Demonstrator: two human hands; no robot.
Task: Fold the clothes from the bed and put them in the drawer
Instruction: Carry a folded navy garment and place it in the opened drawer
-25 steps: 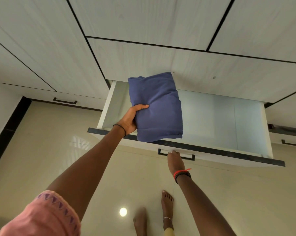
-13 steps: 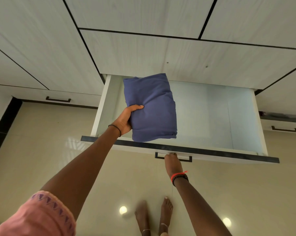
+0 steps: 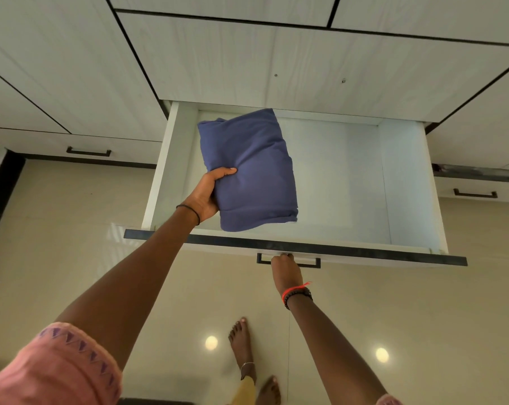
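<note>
A person's left hand point(image 3: 208, 194) grips a folded blue garment point(image 3: 250, 171) by its near-left edge, its long axis running away from the wrist over the open drawer point(image 3: 408, 182). The right hand point(image 3: 285, 268) hooks the handle point(image 3: 309, 265).

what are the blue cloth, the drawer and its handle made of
Blue cloth: soft fabric, matte; it creases and dents where the left hand grips it. Drawer: likely laminated board, smooth pale walls with crisp flat edges. Handle: probably metal, dark matte, a thin square-cornered bar; coated plastic cannot be ruled out.
</note>
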